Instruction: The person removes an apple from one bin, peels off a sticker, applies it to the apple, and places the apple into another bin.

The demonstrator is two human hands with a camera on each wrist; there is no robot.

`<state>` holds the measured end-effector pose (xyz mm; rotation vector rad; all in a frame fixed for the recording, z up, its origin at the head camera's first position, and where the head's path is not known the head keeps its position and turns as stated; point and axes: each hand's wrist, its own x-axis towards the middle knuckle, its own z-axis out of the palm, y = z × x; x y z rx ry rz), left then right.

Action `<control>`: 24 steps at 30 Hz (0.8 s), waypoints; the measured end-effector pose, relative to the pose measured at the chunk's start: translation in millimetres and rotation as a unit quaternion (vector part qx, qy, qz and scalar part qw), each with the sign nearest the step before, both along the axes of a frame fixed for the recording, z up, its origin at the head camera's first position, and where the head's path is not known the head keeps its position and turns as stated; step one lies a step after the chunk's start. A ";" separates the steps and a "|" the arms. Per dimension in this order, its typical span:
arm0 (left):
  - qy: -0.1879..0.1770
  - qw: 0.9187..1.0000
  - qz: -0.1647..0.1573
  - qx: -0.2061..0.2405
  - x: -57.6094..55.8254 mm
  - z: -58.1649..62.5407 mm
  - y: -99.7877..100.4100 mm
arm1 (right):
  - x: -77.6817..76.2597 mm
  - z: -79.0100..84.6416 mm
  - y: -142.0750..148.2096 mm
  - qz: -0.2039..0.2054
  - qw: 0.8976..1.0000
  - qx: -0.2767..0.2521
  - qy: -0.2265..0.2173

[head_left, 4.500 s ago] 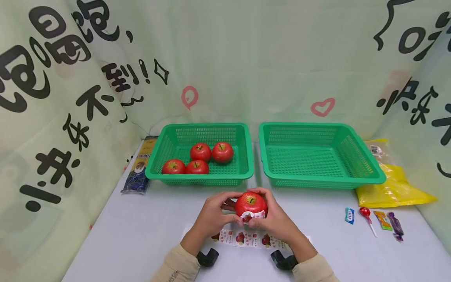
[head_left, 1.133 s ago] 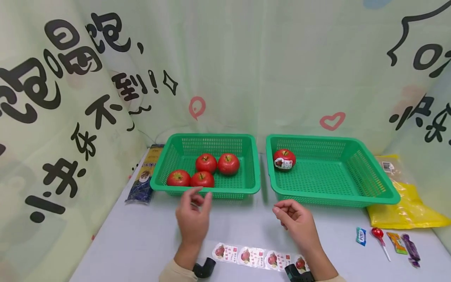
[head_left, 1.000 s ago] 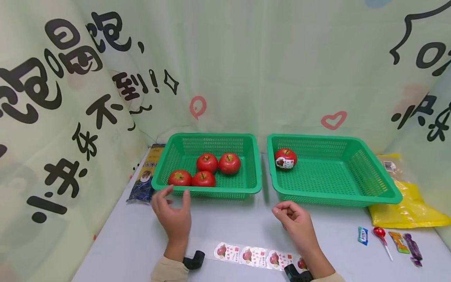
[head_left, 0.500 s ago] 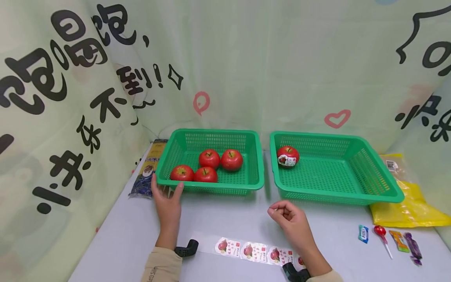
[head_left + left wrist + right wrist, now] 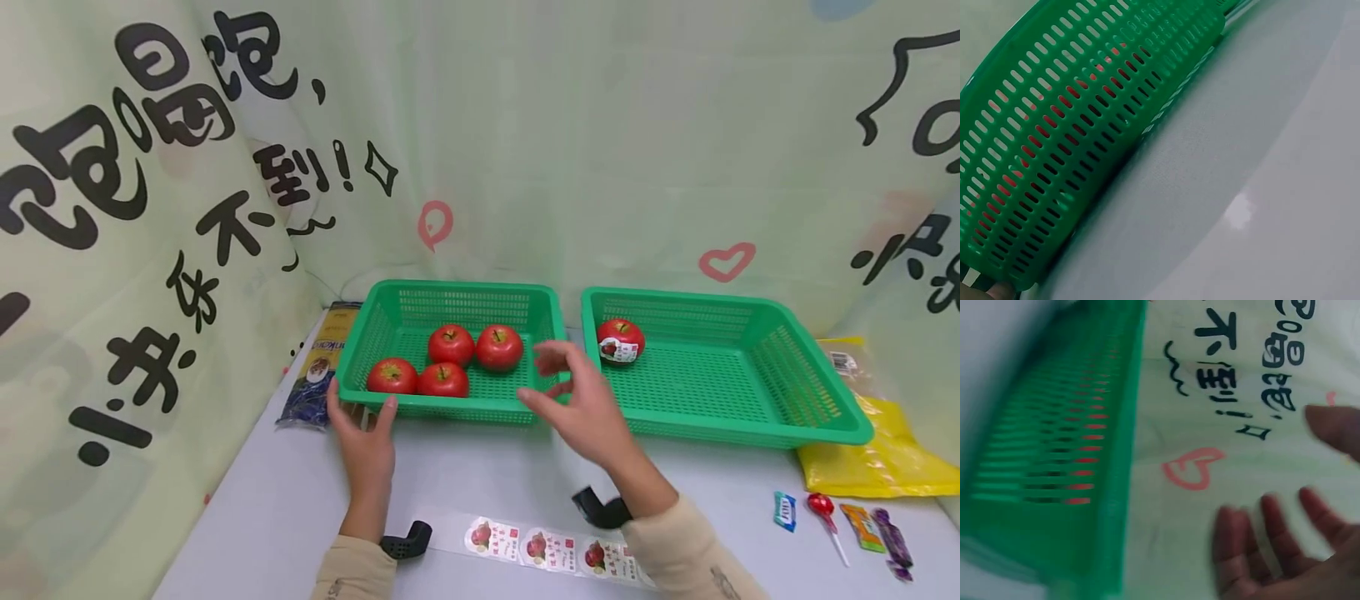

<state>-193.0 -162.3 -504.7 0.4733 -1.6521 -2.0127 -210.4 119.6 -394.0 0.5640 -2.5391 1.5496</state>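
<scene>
In the head view, my left hand [image 5: 363, 454] holds the front left corner of the left green basket [image 5: 480, 408], thumb at the front rim and fingers at the side. Only fingertips [image 5: 1000, 291] show at the bottom corner of the left wrist view. Several red apples [image 5: 444, 380] without visible labels lie in that basket. My right hand [image 5: 581, 408], holding nothing, hovers at its right end with fingers spread and loosely bent. One apple [image 5: 621, 332] bearing a white label [image 5: 618, 350] sits at the left end of the right green basket [image 5: 720, 429].
A strip of fruit-printed labels [image 5: 547, 550] lies on the white table [image 5: 465, 479] in front. A blue and gold packet [image 5: 321, 362] lies far left. A yellow bag [image 5: 877, 454] is at right, near a lollipop [image 5: 821, 505] and several wrapped sweets [image 5: 862, 527].
The labelled apple, earlier between both hands, now sits in the right basket. My left hand has moved left to the left basket's corner. Just now my right hand has risen toward that basket, its fingers spreading.
</scene>
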 end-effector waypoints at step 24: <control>0.015 1.000 0.004 -0.019 -4.8 -8.6 0.4 | -162.9 -11.1 -67.7 0.064 0.902 0.304 -0.301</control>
